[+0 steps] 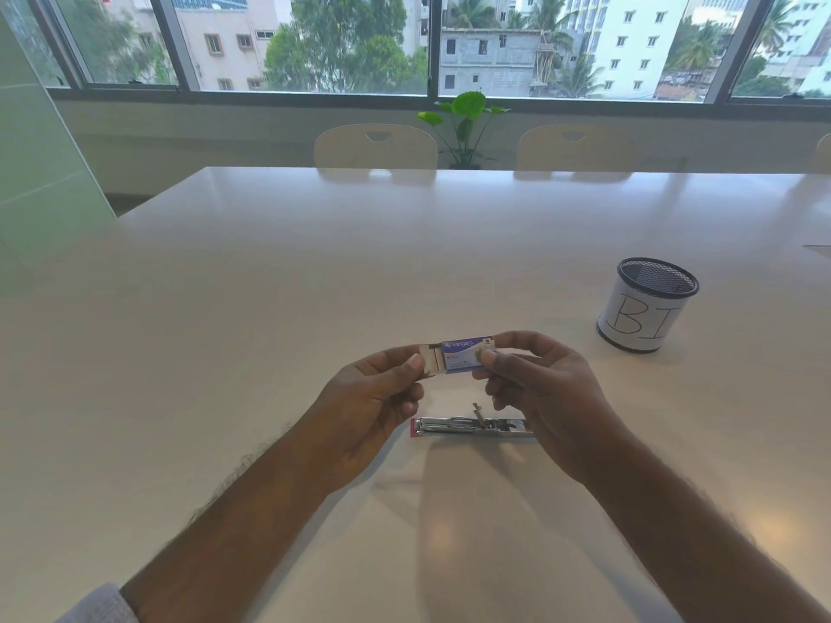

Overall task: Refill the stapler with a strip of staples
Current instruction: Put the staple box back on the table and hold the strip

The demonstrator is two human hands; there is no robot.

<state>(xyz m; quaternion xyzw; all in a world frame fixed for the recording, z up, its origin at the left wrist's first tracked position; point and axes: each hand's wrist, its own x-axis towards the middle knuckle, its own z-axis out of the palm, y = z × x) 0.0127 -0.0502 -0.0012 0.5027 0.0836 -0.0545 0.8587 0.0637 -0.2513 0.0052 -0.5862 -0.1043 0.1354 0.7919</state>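
We see a white table (270,285); on it lies the opened stapler (467,427), and well apart to the right a mesh cup (647,305).

Your right hand (546,397) hides the stapler's (467,427) right end. Your fingertips (416,362) cover both ends of the staple box (463,356); its small print is unreadable. The cup's (645,308) label lettering curves out of view.
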